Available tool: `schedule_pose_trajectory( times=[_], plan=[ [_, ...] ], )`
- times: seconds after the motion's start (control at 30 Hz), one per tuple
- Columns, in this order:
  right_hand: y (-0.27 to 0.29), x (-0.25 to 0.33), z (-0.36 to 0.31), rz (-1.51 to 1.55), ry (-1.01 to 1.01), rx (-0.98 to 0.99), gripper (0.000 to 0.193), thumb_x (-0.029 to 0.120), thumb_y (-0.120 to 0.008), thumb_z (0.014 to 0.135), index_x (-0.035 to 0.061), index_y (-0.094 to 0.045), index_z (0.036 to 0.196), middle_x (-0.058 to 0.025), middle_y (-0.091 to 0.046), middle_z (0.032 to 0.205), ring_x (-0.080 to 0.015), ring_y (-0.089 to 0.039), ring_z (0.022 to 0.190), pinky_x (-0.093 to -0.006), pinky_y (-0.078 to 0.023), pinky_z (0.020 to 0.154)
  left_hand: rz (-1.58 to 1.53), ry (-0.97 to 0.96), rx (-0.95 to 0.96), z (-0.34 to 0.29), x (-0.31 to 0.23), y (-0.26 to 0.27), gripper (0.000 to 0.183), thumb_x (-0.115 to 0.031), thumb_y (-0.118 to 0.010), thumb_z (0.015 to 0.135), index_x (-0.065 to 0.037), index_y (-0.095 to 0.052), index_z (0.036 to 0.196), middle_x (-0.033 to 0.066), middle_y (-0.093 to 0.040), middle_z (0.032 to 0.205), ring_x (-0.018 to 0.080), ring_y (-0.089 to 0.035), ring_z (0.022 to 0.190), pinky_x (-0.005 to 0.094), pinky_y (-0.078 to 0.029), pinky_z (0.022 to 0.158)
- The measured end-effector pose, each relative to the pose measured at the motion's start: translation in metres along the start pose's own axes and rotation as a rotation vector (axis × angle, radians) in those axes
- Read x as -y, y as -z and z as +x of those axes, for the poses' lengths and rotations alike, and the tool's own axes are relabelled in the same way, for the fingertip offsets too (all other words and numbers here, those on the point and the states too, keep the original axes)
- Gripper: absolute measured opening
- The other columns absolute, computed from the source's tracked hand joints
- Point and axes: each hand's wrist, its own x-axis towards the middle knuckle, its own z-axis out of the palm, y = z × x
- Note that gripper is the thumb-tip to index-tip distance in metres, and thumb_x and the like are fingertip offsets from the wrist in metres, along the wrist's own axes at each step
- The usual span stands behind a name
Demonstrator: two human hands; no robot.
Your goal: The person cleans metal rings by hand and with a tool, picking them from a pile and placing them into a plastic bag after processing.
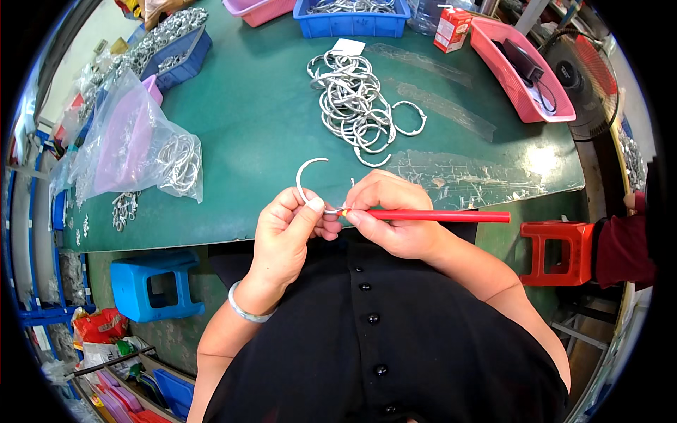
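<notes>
My left hand pinches a silver metal ring that gapes at the top, its free arc standing up above the fingers. Close against it, my right hand grips a slim red rod-shaped tool, which points right past the wrist. The tool's tip meets the lower end of the ring between both hands; fingers partly hide this spot. Further up the green table lies a heap of similar silver rings, with one ring at its right side.
At the left, a clear plastic bag lies beside a blue bin. A blue tray of metal parts stands at the back. Pink basket, juice carton and fan are at right. Blue stool and red stool flank me.
</notes>
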Motion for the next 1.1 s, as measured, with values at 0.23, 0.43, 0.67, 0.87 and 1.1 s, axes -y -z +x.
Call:
schedule_pose_trajectory(
  times=[0.23, 0.43, 0.67, 0.87, 1.1],
  plan=[
    [-0.0009, -0.0013, -0.0022, 0.029, -0.023, -0.035, 0.009, 0.002, -0.063, 0.071, 0.0027, -0.054, 0.073, -0.0085, -0.059, 0.075, -0.0218, -0.058, 0.069, -0.0303, -0.046, 0.062, 0.007, 0.001, 0.004, -0.0006, -0.0007, -0.0004, 0.010, -0.012, -0.048, 0.090, -0.003, -0.051, 0.085, 0.0073, -0.059, 0.078, 0.0129, -0.059, 0.066, 0.0248, -0.049, 0.061],
    [-0.0018, -0.0023, -0.0038, 0.055, -0.047, -0.054, 0.009, 0.002, -0.063, 0.072, 0.0022, -0.054, 0.074, -0.0092, -0.059, 0.075, -0.0215, -0.058, 0.069, -0.0296, -0.046, 0.062, 0.016, -0.005, 0.003, 0.0000, 0.0010, 0.0008, 0.008, -0.014, -0.050, 0.089, -0.006, -0.051, 0.086, 0.0062, -0.061, 0.078, 0.0131, -0.060, 0.064, 0.0243, -0.049, 0.058],
    [0.0012, -0.0009, -0.0053, 0.089, -0.127, -0.014, 0.006, -0.001, -0.058, 0.078, 0.0001, -0.052, 0.078, -0.0109, -0.059, 0.080, -0.0174, -0.057, 0.074, -0.0284, -0.045, 0.067, 0.016, -0.002, 0.014, -0.0006, 0.0004, 0.0007, 0.010, -0.011, -0.048, 0.090, -0.003, -0.051, 0.087, 0.0074, -0.060, 0.079, 0.0138, -0.059, 0.067, 0.0259, -0.050, 0.062],
    [0.0043, 0.0041, -0.0055, 0.293, -0.221, -0.100, 0.005, 0.000, -0.056, 0.080, -0.0007, -0.052, 0.080, -0.0108, -0.058, 0.083, -0.0160, -0.055, 0.079, -0.0281, -0.044, 0.072, 0.018, -0.007, 0.021, -0.0001, -0.0003, 0.0001, 0.009, -0.011, -0.047, 0.090, -0.003, -0.051, 0.088, 0.0074, -0.060, 0.080, 0.0138, -0.060, 0.070, 0.0260, -0.049, 0.064],
    [0.0059, -0.0006, -0.0082, 0.368, -0.227, -0.186, 0.009, 0.006, -0.054, 0.084, -0.0015, -0.054, 0.081, -0.0080, -0.058, 0.081, -0.0120, -0.054, 0.074, -0.0254, -0.043, 0.068, 0.020, -0.041, -0.008, -0.0001, 0.0009, 0.0062, 0.008, -0.011, -0.048, 0.089, -0.004, -0.051, 0.088, 0.0066, -0.059, 0.081, 0.0136, -0.060, 0.070, 0.0256, -0.049, 0.064]
  ],
)
